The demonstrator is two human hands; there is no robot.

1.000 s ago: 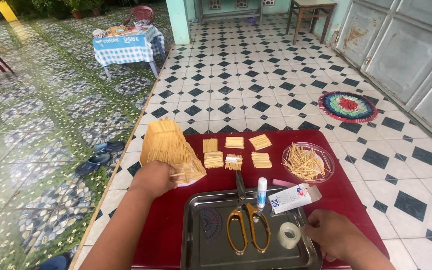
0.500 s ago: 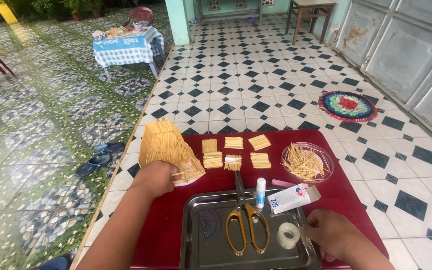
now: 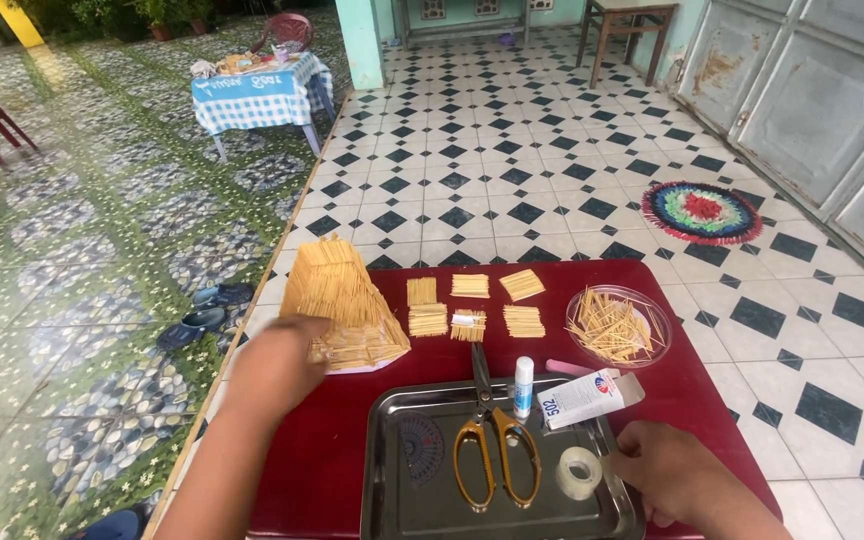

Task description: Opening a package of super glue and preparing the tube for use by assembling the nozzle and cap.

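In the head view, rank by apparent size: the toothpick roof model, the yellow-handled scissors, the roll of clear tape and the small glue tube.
1. Toothpick roof model, held by the left hand.
2. Yellow-handled scissors.
3. and 4. Roll of clear tape, beside the right hand, and small glue tube look alike; not ranked.

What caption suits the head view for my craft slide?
Left hand steadies a toothpick roof; right hand touches tape in a metal tray.

Your left hand (image 3: 277, 365) and right hand (image 3: 677, 475) are both bare, with no gloves, rings or watch showing. Your forearms are uncovered too; no sleeve reaches into view on either side.
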